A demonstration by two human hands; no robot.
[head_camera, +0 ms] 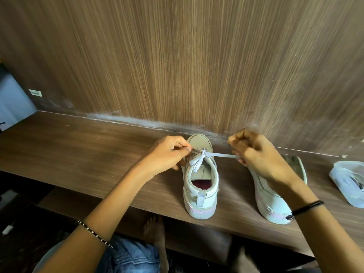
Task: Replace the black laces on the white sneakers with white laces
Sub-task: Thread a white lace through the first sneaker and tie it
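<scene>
Your denim-clad lap (128, 257) and a bare foot (155, 233) sit lowest in view, under the edge of the wooden shelf (78, 150). Above them your forearms reach forward, with a beaded bracelet (94, 233) on the left wrist and a black band (307, 207) on the right.

On the shelf stands a white sneaker (201, 196), upright, with its heel toward you and its toe close to the wood-grain back panel (197, 56). The white lace (216, 154) is threaded at the top of it and crossed over the tongue, with two flat ends drooping into the shoe's opening.

Your left hand (167, 154) pinches the lace between thumb and curled fingers just left of the crossing. Your right hand (256, 154) pinches the other strand, which runs taut and almost level from the crossing out to your fingertips.

A second white sneaker (275, 200) lies just right of the first, heel toward you — your right wrist covers most of its top, so you cannot tell how it is laced. Further right lies a crumpled clear plastic bag (348, 182), well apart from both shoes.
</scene>
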